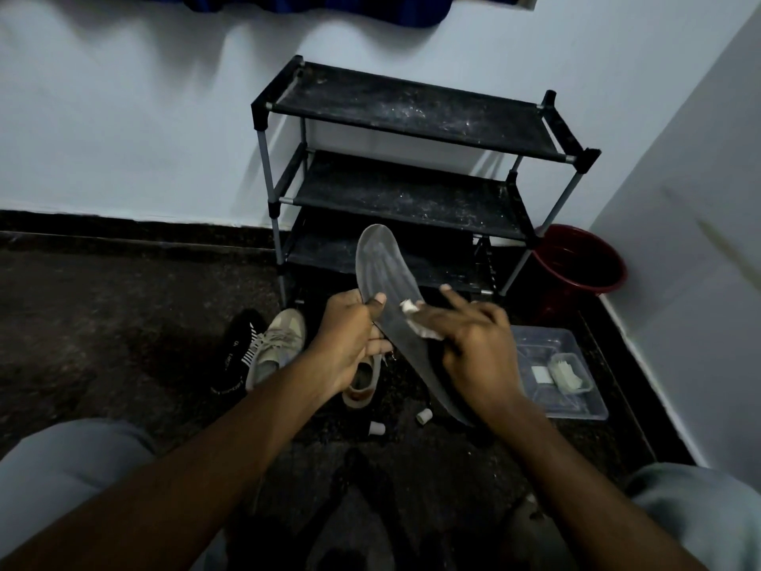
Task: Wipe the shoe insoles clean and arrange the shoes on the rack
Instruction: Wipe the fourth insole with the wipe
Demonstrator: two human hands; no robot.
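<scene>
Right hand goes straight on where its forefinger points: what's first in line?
Probably the insole, toe half, held by the left hand; depth unclear, so the right hand might skim over toward the rack.

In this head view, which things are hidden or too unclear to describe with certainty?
insole: head view, lower half partly hidden by the right hand.
white wipe: head view, mostly covered by the right hand's fingers.
shoe below the left hand: head view, largely hidden by that hand.
clear box: head view, contents too dim and small.
</scene>
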